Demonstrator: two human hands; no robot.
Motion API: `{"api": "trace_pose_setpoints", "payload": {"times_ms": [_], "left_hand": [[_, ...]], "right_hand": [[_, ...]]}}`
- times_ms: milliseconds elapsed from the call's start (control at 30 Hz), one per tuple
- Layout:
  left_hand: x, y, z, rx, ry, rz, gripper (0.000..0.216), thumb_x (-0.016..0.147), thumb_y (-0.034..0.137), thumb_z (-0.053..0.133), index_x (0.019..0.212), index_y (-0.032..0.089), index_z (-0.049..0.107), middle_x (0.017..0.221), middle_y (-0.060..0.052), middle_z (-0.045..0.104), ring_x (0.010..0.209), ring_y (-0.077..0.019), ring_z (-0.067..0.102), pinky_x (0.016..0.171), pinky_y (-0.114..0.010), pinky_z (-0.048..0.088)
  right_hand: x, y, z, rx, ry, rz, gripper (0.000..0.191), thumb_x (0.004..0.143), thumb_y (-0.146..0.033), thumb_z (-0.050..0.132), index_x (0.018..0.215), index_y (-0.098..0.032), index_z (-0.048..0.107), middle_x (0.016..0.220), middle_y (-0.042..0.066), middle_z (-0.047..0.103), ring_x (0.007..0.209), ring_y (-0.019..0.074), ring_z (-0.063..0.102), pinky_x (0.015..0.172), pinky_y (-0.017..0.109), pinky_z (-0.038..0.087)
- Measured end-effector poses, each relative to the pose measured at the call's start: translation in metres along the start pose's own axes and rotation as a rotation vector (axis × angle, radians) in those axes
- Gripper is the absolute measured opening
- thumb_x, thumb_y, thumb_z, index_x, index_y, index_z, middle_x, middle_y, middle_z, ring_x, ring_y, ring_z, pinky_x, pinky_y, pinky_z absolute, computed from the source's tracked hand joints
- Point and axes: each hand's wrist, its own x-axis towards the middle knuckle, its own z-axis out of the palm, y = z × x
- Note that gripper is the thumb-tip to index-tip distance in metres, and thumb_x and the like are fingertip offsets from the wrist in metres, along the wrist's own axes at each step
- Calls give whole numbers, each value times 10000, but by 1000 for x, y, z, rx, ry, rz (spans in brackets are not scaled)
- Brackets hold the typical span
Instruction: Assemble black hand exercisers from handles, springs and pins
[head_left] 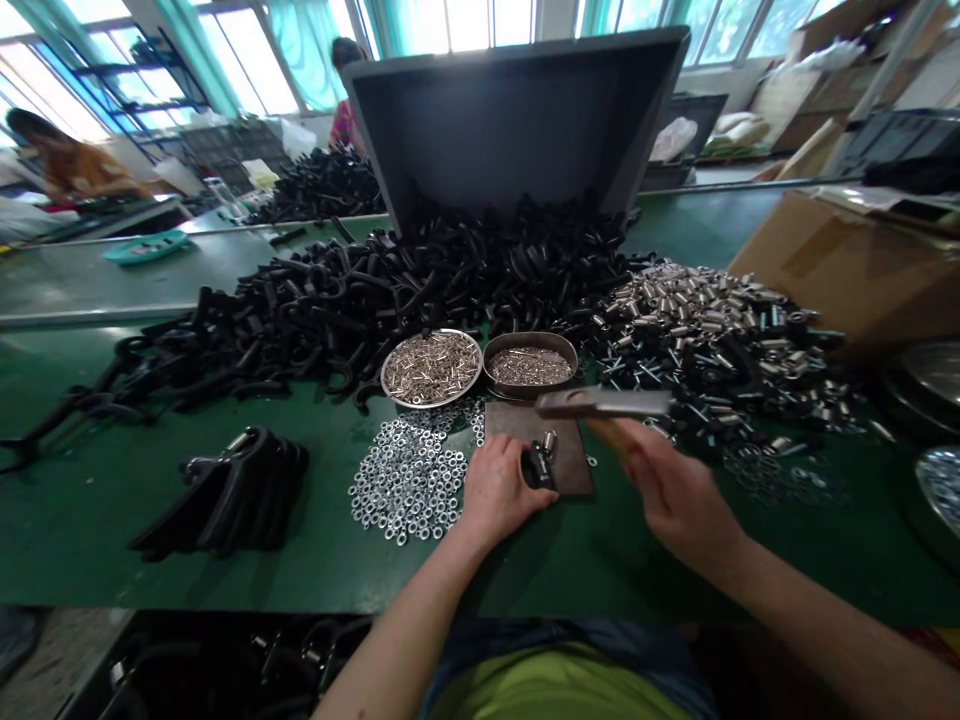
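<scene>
My left hand (501, 488) is closed around a small black plastic part (538, 466), pressing it down on a dark metal plate (574, 462). A shiny metal spring (550, 441) shows at the part's upper end. Raised to the right of the plate, my right hand (679, 495) grips a hammer (604, 403) by its wooden handle. The hammer head is held above the plate, apart from the black part. Left of the plate lies a heap of silver nuts (409, 485). Behind the plate stand a round dish of metal pins (433, 367) and an oval tin of small metal pieces (531, 365).
A large pile of black plastic parts (337, 290) spills from a tipped grey bin (517, 130). Springs (697, 300) and screws are heaped at right, near a cardboard box (847, 260). Stacked black parts (232, 490) stand at left. Two people are at work farther back.
</scene>
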Motion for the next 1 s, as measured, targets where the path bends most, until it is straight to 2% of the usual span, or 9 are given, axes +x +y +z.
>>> {"api": "trace_pose_setpoints", "payload": {"times_ms": [133, 233, 367, 533, 633, 733, 867, 933, 1000], "left_hand": [[0, 3, -2, 88, -19, -6, 522, 551, 417, 786, 977, 190, 587, 989, -72, 579, 955, -266, 524, 819, -378, 402], [0, 5, -2, 123, -22, -20, 540, 554, 430, 781, 989, 186, 573, 992, -63, 577, 957, -255, 528, 825, -371, 406], [0, 6, 0, 90, -4, -46, 531, 546, 415, 787, 970, 180, 570, 983, -69, 578, 967, -262, 527, 831, -373, 404], [-1, 7, -4, -296, 120, -255, 536, 574, 426, 776, 989, 174, 550, 977, -74, 594, 917, -242, 554, 792, -344, 415], [-4, 13, -9, -699, 141, -380, 511, 624, 449, 746, 1004, 176, 541, 950, -65, 614, 885, -220, 574, 768, -315, 427], [-9, 26, -8, -960, 153, -423, 432, 664, 397, 727, 979, 163, 545, 943, -67, 622, 899, -211, 576, 783, -303, 433], [-13, 37, -2, -1023, 64, -310, 477, 633, 271, 757, 1049, 169, 547, 992, -67, 633, 929, -209, 583, 813, -310, 447], [-5, 28, -7, -974, -32, -207, 472, 646, 241, 744, 1080, 178, 568, 1021, -73, 636, 943, -210, 589, 820, -324, 461], [15, 6, -23, -859, 19, -143, 420, 697, 234, 698, 1097, 182, 584, 1051, -86, 628, 963, -210, 589, 828, -335, 472]], "right_hand": [[-13, 20, 24, -199, -211, 30, 346, 947, -264, 297, 1211, -233, 519, 1056, 48, 692, 739, 188, 680, 601, 290, 507], [-30, 36, 32, -376, -70, 32, 356, 966, -296, 298, 1248, -210, 498, 1020, 51, 689, 735, 175, 666, 557, 265, 457], [-47, 54, 33, -667, 58, -48, 338, 952, -318, 376, 1206, -194, 561, 755, 34, 643, 634, 160, 604, 513, 268, 357], [-37, 78, 32, -804, 96, -113, 311, 923, -316, 439, 1137, -178, 618, 698, 46, 591, 650, 186, 547, 554, 303, 331], [-19, 75, 34, -653, 154, -149, 290, 908, -304, 444, 1060, -155, 641, 810, 101, 636, 809, 252, 572, 639, 343, 385], [-2, 46, 40, -219, 168, -133, 342, 917, -321, 395, 1175, -158, 550, 940, 113, 663, 847, 234, 610, 711, 353, 458], [17, -5, 45, 237, 30, 17, 372, 892, -384, 414, 1215, -207, 471, 963, 68, 687, 797, 193, 666, 684, 302, 520], [25, -17, 41, 275, 68, 75, 317, 863, -417, 453, 1090, -212, 535, 956, 70, 695, 832, 214, 672, 710, 312, 524], [30, -17, 35, 259, 83, 95, 272, 849, -421, 462, 992, -214, 566, 872, 60, 704, 775, 215, 678, 688, 308, 526]]}}
